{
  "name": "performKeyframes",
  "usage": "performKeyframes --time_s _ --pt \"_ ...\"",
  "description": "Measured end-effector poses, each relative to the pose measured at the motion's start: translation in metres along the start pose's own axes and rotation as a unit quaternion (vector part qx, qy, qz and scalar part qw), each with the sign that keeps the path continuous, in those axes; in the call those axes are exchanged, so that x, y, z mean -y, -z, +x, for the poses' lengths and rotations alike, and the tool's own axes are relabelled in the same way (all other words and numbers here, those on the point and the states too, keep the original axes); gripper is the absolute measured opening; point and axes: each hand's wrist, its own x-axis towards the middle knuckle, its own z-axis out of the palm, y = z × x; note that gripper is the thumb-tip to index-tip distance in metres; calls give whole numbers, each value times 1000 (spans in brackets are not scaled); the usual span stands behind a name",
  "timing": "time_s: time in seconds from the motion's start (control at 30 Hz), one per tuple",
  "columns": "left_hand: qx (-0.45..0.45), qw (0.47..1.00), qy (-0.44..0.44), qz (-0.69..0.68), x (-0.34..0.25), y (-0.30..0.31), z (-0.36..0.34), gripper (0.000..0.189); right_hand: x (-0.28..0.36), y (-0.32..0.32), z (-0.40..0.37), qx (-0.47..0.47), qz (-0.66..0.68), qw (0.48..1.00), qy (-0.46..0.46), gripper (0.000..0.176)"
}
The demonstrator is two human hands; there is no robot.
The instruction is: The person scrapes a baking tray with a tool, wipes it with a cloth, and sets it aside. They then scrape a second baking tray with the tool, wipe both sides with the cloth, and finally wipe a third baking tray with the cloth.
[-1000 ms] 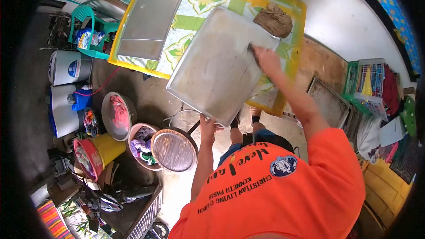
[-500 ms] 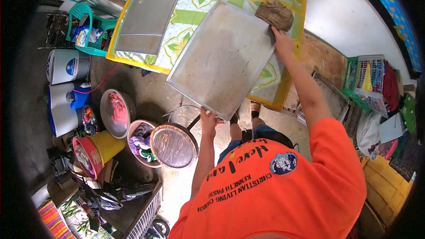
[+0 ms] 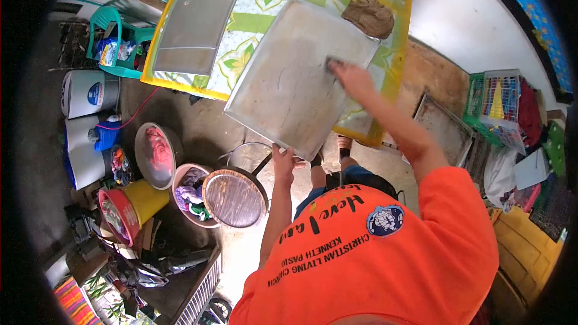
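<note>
While my left hand (image 3: pixel 283 164) grips the near edge of the metal tray (image 3: pixel 283 90), fingers curled around it, my right hand (image 3: pixel 354 78) is closed on a small dark scrubber (image 3: pixel 331 63) and presses it to the tray's far right part. The tray leans off the cloth-covered surface (image 3: pixel 265 6). A brown rag (image 3: pixel 368 15) lies just past its far corner, and a second tray (image 3: pixel 198 18) sits to the left.

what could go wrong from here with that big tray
1. The tray juts past the table edge, held at its near rim by the left hand alone. The right hand, pressing a dark pad on it, might tip it or slide it off.
2. If it drops, it would likely hit the round pan on the floor below or the person's feet.
</note>
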Motion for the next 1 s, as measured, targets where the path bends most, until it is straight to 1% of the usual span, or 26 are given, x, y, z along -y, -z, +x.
performKeyframes --time_s 0.03,0.1,0.13,0.2,0.27,0.33,0.37,0.43,0.47,0.5,0.53,0.63,0.67,0.7,0.73,0.77,0.8,0.83,0.87,0.93,1.0 --pt "-3 1000 0 7 0 0 4 61 22 -8 -17 -4 21 998 57 34" --pt "-16 1000 6 22 8 8 6 60 61 10 -38 42 88 989 110 33" --pt "-12 1000 5 23 8 10 6 60 71 16 -43 67 122 981 136 32" --pt "-2 1000 0 25 6 10 6 59 36 13 -20 31 140 989 -14 33" --pt "-2 1000 3 18 -1 6 3 58 -12 42 24 37 115 977 -177 33" --pt "1 1000 5 13 -1 3 1 58 -74 33 39 -112 105 982 -113 28" --pt "3 1000 5 11 0 3 0 58 -67 29 32 -73 78 987 -116 27" --pt "1 1000 3 17 -3 3 3 58 -27 8 13 0 25 993 -119 24" --pt "-4 1000 5 24 -1 5 4 58 2 -6 -5 56 20 994 -90 23" --pt "-8 1000 5 30 1 5 6 59 43 -5 -22 83 42 993 -72 21" --pt "-12 1000 5 24 2 5 6 58 82 8 -41 122 110 986 -34 19" --pt "-19 1000 -4 16 1 5 7 57 100 2 -62 136 156 978 38 19" --pt "-19 1000 -10 16 1 5 6 58 74 -6 -49 103 143 984 -22 19" --pt "-20 1000 -14 17 3 6 3 59 34 -14 -28 73 131 985 -83 20" --pt "-21 1000 -13 12 4 7 1 59 7 14 -4 63 98 981 -152 23" --pt "-20 1000 -12 9 4 7 2 60 -25 30 20 59 161 941 -292 25" --pt "-16 1000 -14 5 4 5 3 61 -55 28 29 -20 135 947 -291 27" --pt "-27 1000 -10 3 5 5 3 62 -70 28 34 -101 108 947 -286 29" --pt "-22 1000 -11 3 3 6 4 62 -58 23 35 -52 127 947 -292 33" --pt "-14 1000 -13 -1 3 8 4 63 1 -2 23 51 165 939 -298 40" --pt "1 1000 -13 4 4 9 6 63 76 -7 -12 73 217 960 -160 41"
